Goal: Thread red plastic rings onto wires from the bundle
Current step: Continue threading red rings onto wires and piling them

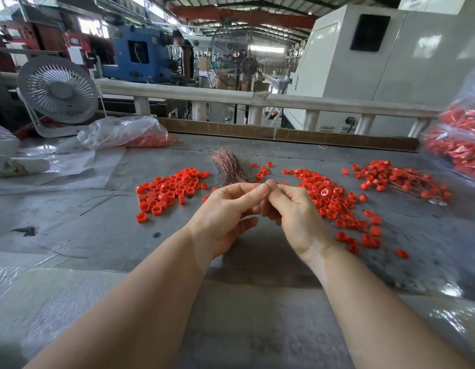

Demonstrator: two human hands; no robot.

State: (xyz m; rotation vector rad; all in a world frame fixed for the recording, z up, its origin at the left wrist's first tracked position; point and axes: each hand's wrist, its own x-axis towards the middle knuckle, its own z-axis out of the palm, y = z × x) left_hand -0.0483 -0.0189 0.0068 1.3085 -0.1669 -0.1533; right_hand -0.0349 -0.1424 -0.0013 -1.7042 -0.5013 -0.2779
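Observation:
A bundle of thin copper-coloured wires (231, 166) lies on the grey table just beyond my hands. My left hand (225, 209) and my right hand (289, 209) meet fingertip to fingertip above the table, fingers curled and pinching something small between them. What they pinch is hidden, apart from a thin wire trailing from the right hand. Loose red plastic rings lie in a pile to the left (172, 189) and another to the right (329, 195). Rings threaded on wires (401, 179) lie further right.
A white desk fan (57, 91) stands at the back left beside a clear bag of red rings (129, 135). Another bag of red parts (460, 145) sits at the right edge. Stray dark wires (105, 198) lie on the left of the grey table (71, 222). A railing (231, 97) runs behind.

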